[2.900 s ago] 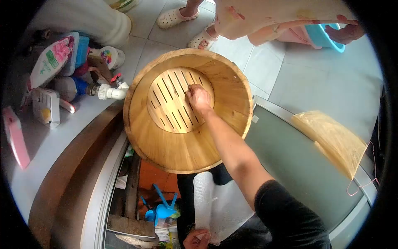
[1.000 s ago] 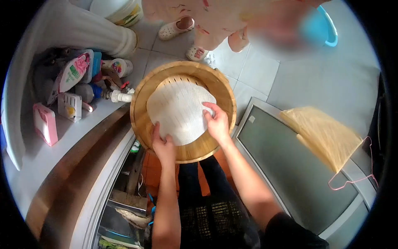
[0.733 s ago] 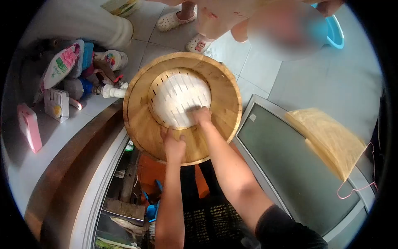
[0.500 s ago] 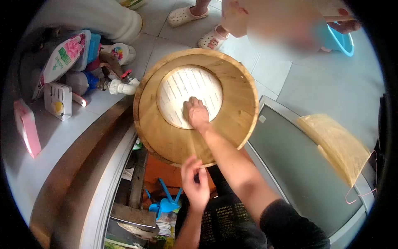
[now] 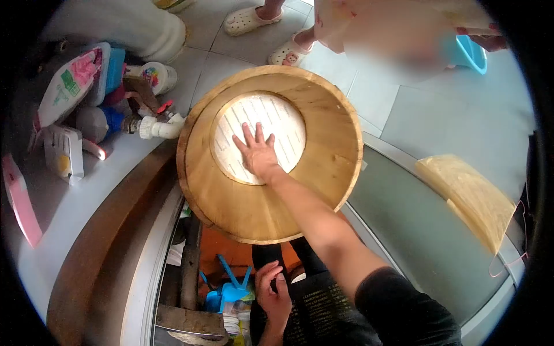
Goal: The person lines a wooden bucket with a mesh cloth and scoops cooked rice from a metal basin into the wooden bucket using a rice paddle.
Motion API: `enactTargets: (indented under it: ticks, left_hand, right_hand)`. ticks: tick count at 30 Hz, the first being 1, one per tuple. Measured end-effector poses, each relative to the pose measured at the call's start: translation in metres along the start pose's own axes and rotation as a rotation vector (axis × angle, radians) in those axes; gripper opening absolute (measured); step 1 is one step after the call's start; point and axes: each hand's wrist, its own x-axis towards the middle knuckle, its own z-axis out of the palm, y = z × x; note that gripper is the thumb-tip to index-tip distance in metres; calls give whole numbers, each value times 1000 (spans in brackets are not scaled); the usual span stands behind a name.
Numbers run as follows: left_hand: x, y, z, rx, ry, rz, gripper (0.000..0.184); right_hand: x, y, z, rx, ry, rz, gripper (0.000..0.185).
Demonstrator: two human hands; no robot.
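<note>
A round wooden steamer bucket [image 5: 329, 167] faces up at me, its wide rim toward the camera. At its bottom lies a pale slatted disc [image 5: 288, 127] with rows of narrow slits. My right hand [image 5: 258, 155] reaches inside and lies on this disc, fingers spread, holding nothing. Below the bucket's near rim, my left hand [image 5: 274, 295] hangs apart from it in front of my dark clothing. Its fingers are loosely curled with the thumb apart, and nothing is in it.
Another person stands beyond the bucket in white clogs [image 5: 252, 21], near a blue basin [image 5: 472, 55]. Packages and a white pipe [image 5: 161, 127] are at left. A yellowish bag [image 5: 467, 199] lies by a glass panel [image 5: 415, 230] at right. Below is a blue plastic object [image 5: 228, 294].
My right hand has opened from a curled shape and spread its fingers on the disc. My left hand has dropped away from the bucket's near rim. The view has shifted slightly.
</note>
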Motion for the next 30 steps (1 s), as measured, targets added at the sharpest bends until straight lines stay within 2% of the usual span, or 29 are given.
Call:
enactTargets:
  ticks: [2,5,8,12,16,19,30]
  left_hand:
    - [1,0,0,-25,4,-39,12]
    - [1,-1,0,-74,21,-106,12]
    - [5,-6,-1,-107,17,-112,12]
    - [8,-24,2,-178,62,-148,11]
    - [10,-20,2,-184,65,-154,12]
    - [12,-21,2,-208,39,-190,10]
    - [15,-30,7,-239,42,-220,14]
  right_hand:
    - [3,5,11,-5,159,-110,52]
    - [-4,9,1,51,180,57,39]
    - [-10,21,18,-8,189,151,33]
    - [-8,15,17,31,264,70,35]
    - [-5,12,18,4,239,81,39]
    - [-6,11,8,64,138,84,42]
    - [2,8,12,-5,162,35,46]
